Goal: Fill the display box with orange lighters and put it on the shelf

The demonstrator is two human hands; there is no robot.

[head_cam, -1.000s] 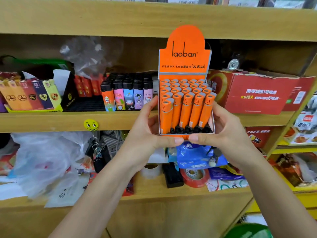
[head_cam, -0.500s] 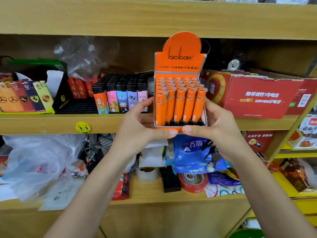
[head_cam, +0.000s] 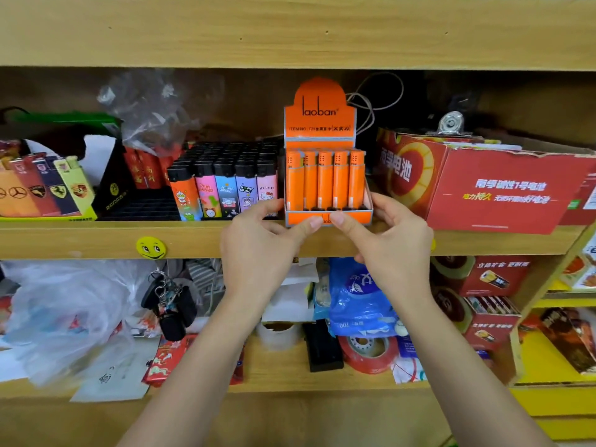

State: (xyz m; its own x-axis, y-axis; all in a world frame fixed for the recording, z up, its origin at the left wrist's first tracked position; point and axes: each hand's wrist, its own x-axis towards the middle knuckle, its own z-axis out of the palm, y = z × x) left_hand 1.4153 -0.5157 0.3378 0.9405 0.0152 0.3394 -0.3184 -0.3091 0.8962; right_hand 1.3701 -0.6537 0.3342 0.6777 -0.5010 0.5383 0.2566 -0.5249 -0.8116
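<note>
Left hand point(head_cam: 261, 243): clamped on display box point(head_cam: 325, 175), left lower corner, thumb on front lip.
Right hand point(head_cam: 393, 240): clamped on box's right lower corner, thumb on lip.
Box: upright on shelf point(head_cam: 96, 237) front edge, between both hands, full of orange lighters point(head_cam: 325, 180).
Risk: snagging cartoon lighters point(head_cam: 222, 191) just left of box, or red carton point(head_cam: 503, 185) right of box; tipping forward if released near edge.

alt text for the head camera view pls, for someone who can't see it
Two hands, left and right, hold an orange display box full of upright orange lighters on a wooden shelf. It stands between a tray of cartoon-print lighters and a red carton; clutter fills the shelf below.
</note>
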